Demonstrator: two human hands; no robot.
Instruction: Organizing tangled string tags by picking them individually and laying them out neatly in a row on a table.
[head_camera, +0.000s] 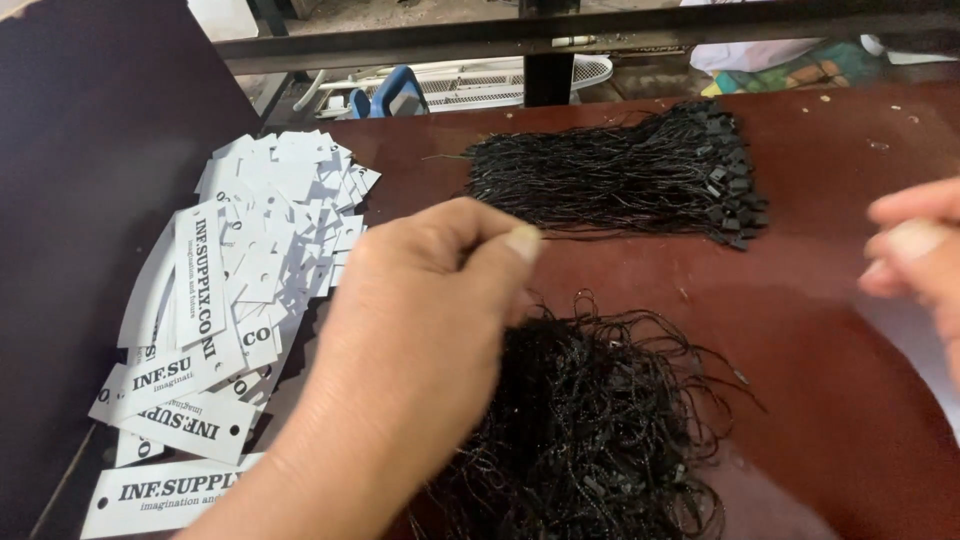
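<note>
My left hand reaches across the dark red table, its thumb and forefinger pinched together just above a loose heap of black string loops. Whether a thin string sits in the pinch I cannot tell. My right hand is at the right edge of view, blurred, fingers curled close together, with nothing visible in it. A tidy bundle of black strings with small plastic locks lies farther back on the table.
A spread pile of white paper tags with black print covers the table's left side. A dark board stands at the left. Beyond the far edge are a metal bar and a white fan grille.
</note>
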